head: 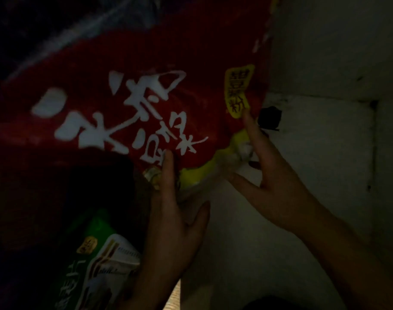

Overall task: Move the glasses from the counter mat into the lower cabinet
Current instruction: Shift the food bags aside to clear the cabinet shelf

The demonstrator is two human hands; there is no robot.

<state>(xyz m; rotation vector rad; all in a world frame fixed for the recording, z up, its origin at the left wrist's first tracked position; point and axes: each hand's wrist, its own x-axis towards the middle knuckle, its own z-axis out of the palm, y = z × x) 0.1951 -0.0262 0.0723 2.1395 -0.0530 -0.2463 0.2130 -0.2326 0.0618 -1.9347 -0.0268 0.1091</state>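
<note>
I am looking into the dim lower cabinet [325,142], which has pale walls and a pale floor. A clear glass [215,173] lies tilted between my hands, against the yellow bottom edge of a big red bag [128,90]. Its thick end [244,151] points up and to the right. My left hand [175,220] grips its lower part between fingers and thumb. My right hand [271,182] holds the upper end, thumb under it and fingers stretched up beside the bag. The glass outline is faint in the dark.
The red bag with white characters fills the left and top of the cabinet. A green and white packet [97,265] leans at the lower left. A small dark object [269,118] sits by the back wall. Bare cabinet floor [269,253] lies right of the bags.
</note>
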